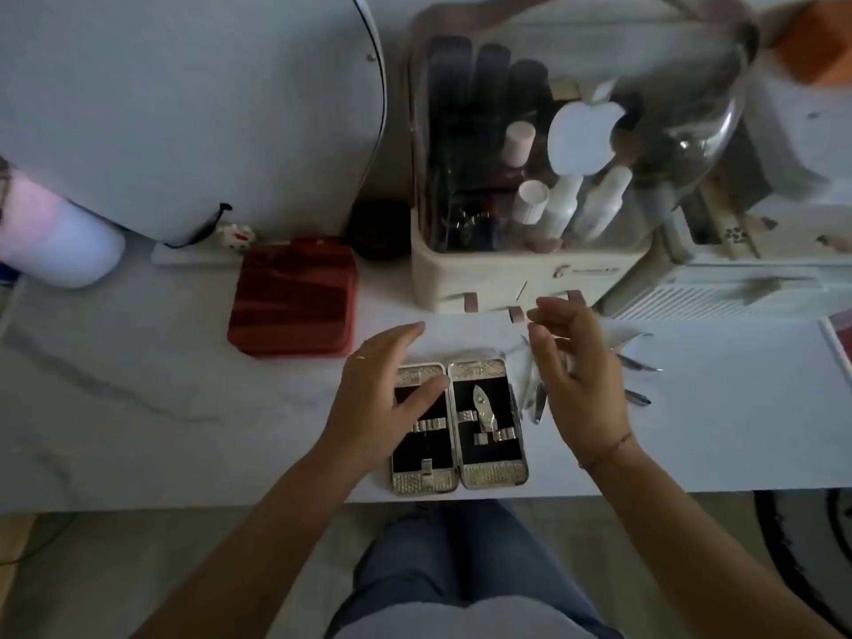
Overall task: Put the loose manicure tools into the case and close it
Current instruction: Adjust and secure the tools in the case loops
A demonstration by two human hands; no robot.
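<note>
Case point(461, 426) lies open flat at bench point(184, 408) front edge, silvery textured rims, black lining w/ metal loops; one nipper-like tool point(483, 405) sits in its right half. Loose tools point(638, 364), thin metal, lie just right of it, partly hidden behind right hand point(576, 389), blurred, grip released, prob. empty. Left hand point(382, 394) spread open, thumb on left half. Red ribbed pouch point(295, 299) and clear-domed organiser point(544, 177) w/ bottles toward back edge.

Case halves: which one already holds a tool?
The right half: nippers sit strapped in it. The left half, under the left hand, shows only empty loops.
</note>
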